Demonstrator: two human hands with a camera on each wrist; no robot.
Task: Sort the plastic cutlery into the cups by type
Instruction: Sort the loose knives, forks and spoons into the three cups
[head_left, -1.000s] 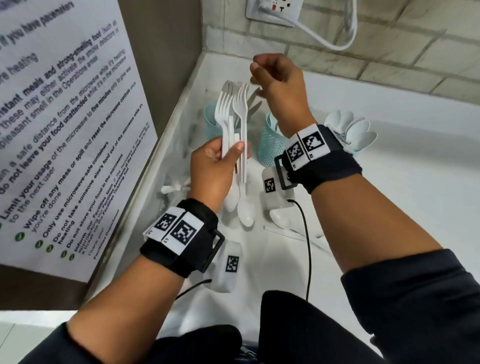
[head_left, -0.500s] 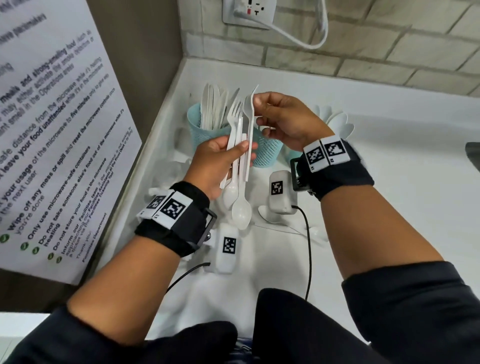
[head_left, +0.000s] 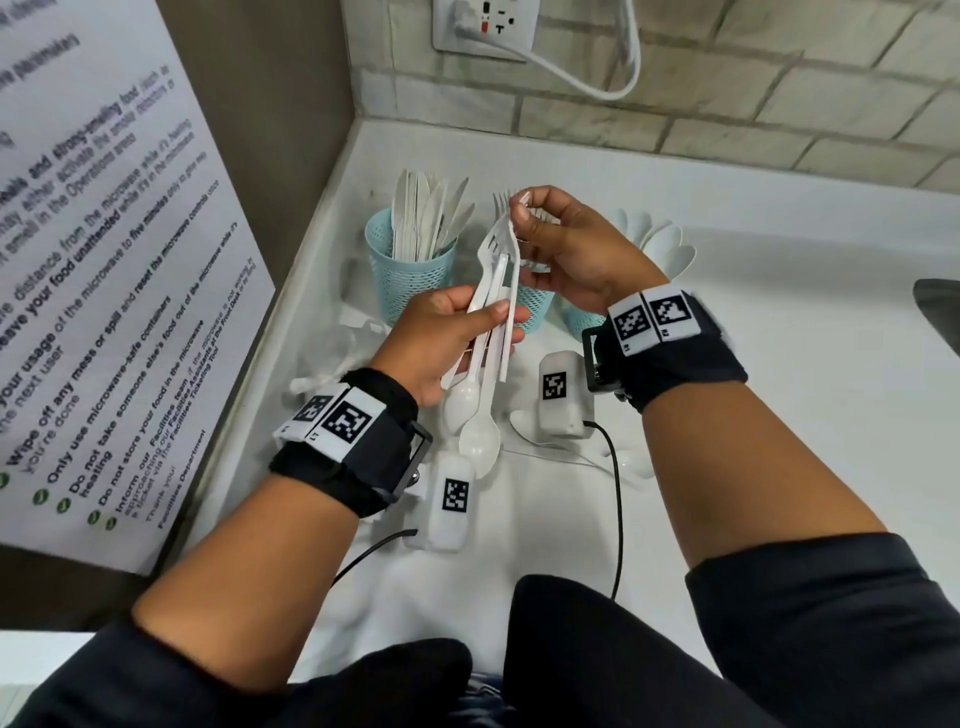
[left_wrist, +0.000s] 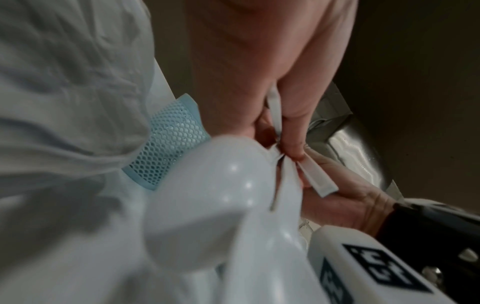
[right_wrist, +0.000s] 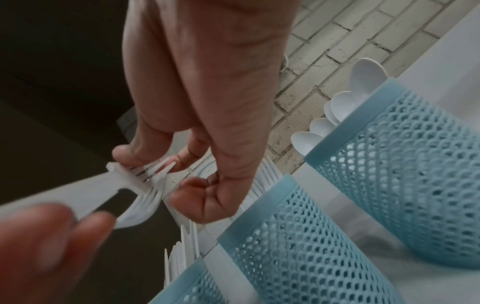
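The left hand holds a mixed bundle of white plastic cutlery, thumb closed across the handles. The bundle's long axis runs from about 7 o'clock to 1 o'clock in the head view. Two white plastic spoon bowls hang at the lower end, and the fork heads point up toward the cups.

The right hand pinches the tined head of one white plastic fork at the top of that bundle. Its grip is a narrow thumb-and-finger pinch, with the other fingers curled. The right wrist view shows the tines under the fingertips.

Three light-blue mesh plastic cups stand on the white desk:
- The knife cup is at 11 o'clock of the hands.
- The fork cup is directly behind the bundle.
- The spoon cup is at 2 o'clock, mostly hidden behind the right wrist.

Key relation: the fork cup lies just beyond and below the right hand, which is the nearer hand to it. In my judgement, the fork must be drawn out along its axis toward 1 o'clock and then turned handle-down into the cup.

Change from half a second ago: the right hand now pinches the fork nearer its tines, and the bundle leans further toward 1 o'clock. A second ago the right hand was raised clear of the bundle.
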